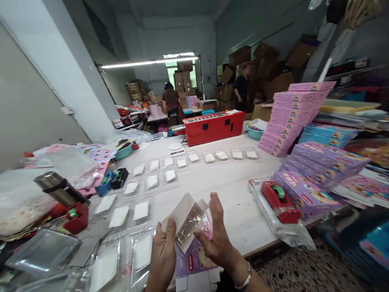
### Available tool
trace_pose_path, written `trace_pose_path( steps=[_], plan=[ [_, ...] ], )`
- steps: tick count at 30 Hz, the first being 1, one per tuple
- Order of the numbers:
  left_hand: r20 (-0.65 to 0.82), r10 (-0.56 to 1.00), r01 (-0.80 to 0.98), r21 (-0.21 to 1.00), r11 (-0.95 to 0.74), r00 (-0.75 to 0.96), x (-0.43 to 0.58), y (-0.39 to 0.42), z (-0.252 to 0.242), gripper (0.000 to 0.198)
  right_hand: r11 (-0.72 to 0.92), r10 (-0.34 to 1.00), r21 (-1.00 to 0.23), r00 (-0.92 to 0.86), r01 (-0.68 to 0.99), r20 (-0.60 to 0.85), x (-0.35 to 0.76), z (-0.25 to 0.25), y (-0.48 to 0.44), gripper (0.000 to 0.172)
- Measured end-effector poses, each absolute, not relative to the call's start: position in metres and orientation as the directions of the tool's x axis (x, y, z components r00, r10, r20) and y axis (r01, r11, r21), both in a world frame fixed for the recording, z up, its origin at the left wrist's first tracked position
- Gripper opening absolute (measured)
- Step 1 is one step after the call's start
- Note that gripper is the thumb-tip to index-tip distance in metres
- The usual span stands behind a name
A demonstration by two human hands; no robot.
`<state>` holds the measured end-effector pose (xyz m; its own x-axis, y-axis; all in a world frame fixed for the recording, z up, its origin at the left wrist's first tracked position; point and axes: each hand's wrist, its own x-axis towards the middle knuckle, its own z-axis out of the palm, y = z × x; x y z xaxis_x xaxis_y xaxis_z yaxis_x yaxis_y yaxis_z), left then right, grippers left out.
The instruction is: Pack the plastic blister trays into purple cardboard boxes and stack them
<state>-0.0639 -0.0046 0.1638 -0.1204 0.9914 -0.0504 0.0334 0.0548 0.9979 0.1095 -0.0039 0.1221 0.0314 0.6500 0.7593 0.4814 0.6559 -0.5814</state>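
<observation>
Near the front edge of the table, my left hand (164, 253) grips a clear moulded plastic tray (191, 227), its thumb on the near side. A whitish translucent sheet (181, 209) stands up along the tray's left side, in or against the same hand. My right hand (216, 239) is at the tray's right side, fingers stretched upward and thumb touching or close to the tray. Beneath both hands lies a purple printed box (197, 259) with white flaps towards me. To the left, clear trays with white pads (142, 249) lie in rows.
A red machine (215, 127) and a small white scale (176, 149) stand at the back. Pink boxes (288, 117) and purple boxes (304, 190) are stacked right, beside a red tape dispenser (281, 202). A metal flask (59, 188) leans left. Two people are farther back.
</observation>
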Motion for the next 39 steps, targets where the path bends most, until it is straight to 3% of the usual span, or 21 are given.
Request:
trace_pose_path(
  steps=[3,5,8,10,12,16,19,21,24,26,28,30,32,36,39],
  plan=[
    [-0.2,0.968,0.014,0.979,0.205,-0.148,-0.068,0.017,0.172,0.069,0.645,0.721,-0.694,0.047,0.318,0.692,0.111,0.121,0.01,0.071],
    [-0.252,0.968,-0.133,0.96,0.246,-0.023,-0.066,0.031,0.167,0.07,0.649,0.726,-0.716,0.07,0.256,0.684,0.109,0.111,0.022,0.057],
    [-0.078,0.964,-0.385,0.906,0.174,0.254,-0.062,0.043,0.152,0.067,0.669,0.659,-0.692,0.214,0.27,0.721,0.105,0.097,0.037,0.054],
    [0.018,0.953,-0.458,0.879,0.129,0.302,-0.061,0.045,0.142,0.063,0.708,0.597,-0.638,0.227,0.302,0.77,0.106,0.094,0.042,0.052],
    [0.026,0.958,-0.47,0.875,0.117,0.286,-0.061,0.046,0.137,0.056,0.764,0.55,-0.56,0.132,0.32,0.825,0.112,0.097,0.042,0.045],
    [0.07,0.982,-0.425,0.905,0.012,0.177,-0.06,0.05,0.136,0.029,0.818,0.56,-0.507,-0.174,0.271,0.81,0.132,0.118,0.04,0.038],
    [0.283,0.948,-0.415,0.887,-0.2,0.147,-0.064,0.058,0.131,0.01,0.839,0.534,-0.458,-0.282,0.295,0.797,0.145,0.129,0.042,0.03],
    [0.414,0.881,-0.425,0.857,-0.291,0.23,-0.072,0.062,0.128,0.018,0.876,0.47,-0.4,-0.289,0.27,0.834,0.149,0.129,0.045,0.022],
    [0.501,0.764,-0.29,0.864,-0.412,0.407,-0.087,0.062,0.133,0.042,0.921,0.379,-0.33,-0.286,0.207,0.88,0.152,0.127,0.049,0.043],
    [0.515,0.715,-0.088,0.835,-0.543,0.472,-0.094,0.058,0.143,0.037,0.938,0.33,-0.269,-0.328,0.218,0.885,0.153,0.129,0.05,0.065],
    [0.536,0.694,0.091,0.757,-0.647,0.48,-0.095,0.052,0.154,0.03,0.932,0.337,-0.248,-0.381,0.264,0.861,0.152,0.135,0.051,0.059],
    [0.576,0.676,0.18,0.685,-0.706,0.46,-0.091,0.048,0.163,0.042,0.908,0.4,-0.3,-0.393,0.293,0.828,0.15,0.144,0.05,0.034],
    [0.614,0.659,0.2,0.648,-0.735,0.435,-0.085,0.047,0.167,0.047,0.864,0.496,-0.415,-0.344,0.284,0.797,0.146,0.153,0.047,0.022],
    [0.666,0.631,0.159,0.628,-0.762,0.398,-0.078,0.05,0.165,0.036,0.767,0.64,-0.606,-0.199,0.209,0.742,0.134,0.162,0.041,0.003],
    [0.702,0.609,0.16,0.597,-0.786,0.37,-0.079,0.051,0.158,0.03,0.773,0.63,-0.594,-0.163,0.225,0.759,0.131,0.156,0.039,0.007]
  ],
)
